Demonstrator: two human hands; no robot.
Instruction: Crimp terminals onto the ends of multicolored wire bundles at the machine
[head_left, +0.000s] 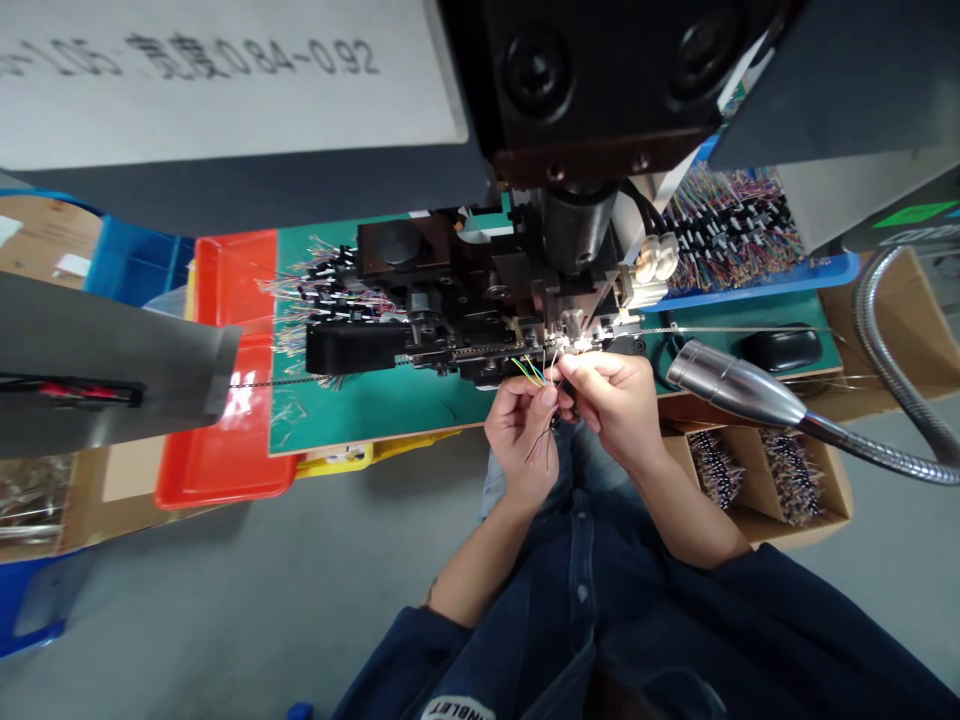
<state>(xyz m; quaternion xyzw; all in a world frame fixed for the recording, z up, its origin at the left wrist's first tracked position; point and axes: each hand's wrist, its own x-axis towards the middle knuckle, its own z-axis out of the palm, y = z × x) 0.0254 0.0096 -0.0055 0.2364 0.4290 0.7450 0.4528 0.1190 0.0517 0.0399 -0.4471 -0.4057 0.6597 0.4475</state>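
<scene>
My left hand (523,432) pinches a small bundle of thin coloured wires (534,374); yellow, green and blue ends fan out above the fingers, and dark ends hang below. Close beside it, my right hand (616,402) is closed, thumb and forefinger together on a thin wire at the lit front of the crimping machine (574,330). The fingertips are right at the machine's working point, so the wire's very end is hard to make out. A terminal strip (480,351) runs through the machine from the left.
A red tray (225,455) stands left on the green mat (360,420), near wire bundles (330,285). A blue tray (780,278) of wire bundles is at right. A gooseneck lamp (739,385) reaches in from the right, above a cardboard box (832,480). The machine head hangs overhead.
</scene>
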